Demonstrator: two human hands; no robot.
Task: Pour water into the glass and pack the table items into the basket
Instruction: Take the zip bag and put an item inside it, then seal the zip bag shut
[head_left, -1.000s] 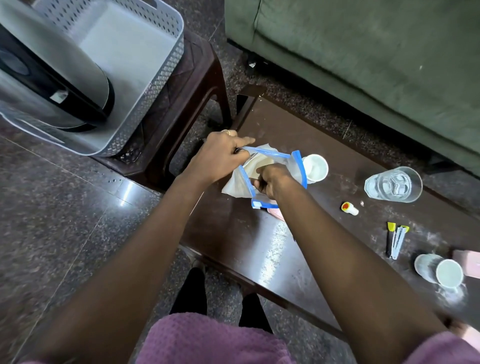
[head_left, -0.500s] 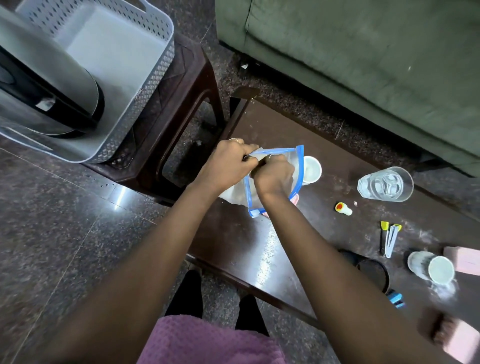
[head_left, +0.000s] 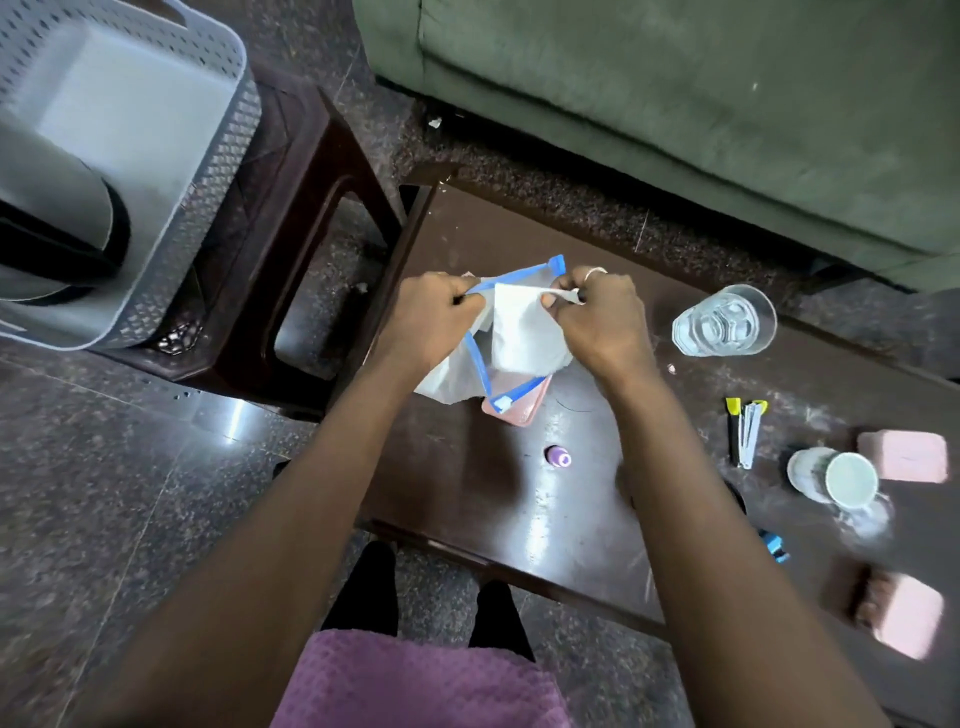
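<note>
Both hands hold a clear zip pouch with blue edges, upright over the left end of the dark table. My left hand pinches the pouch's top left corner. My right hand pinches its top right. White folded paper sits inside the pouch. A glass with water stands to the right. The grey perforated basket rests on a dark stool at the left, and a grey and black jug lies in it.
A pink tray lies under the pouch, with a small purple bottle in front of it. Yellow-tipped clips, white cups, two pink blocks and a blue item sit at the right. A green sofa runs behind.
My right hand has come out of the pouch mouth to its top right corner, and the two hands now hold the top edge spread apart. The view has shifted.
</note>
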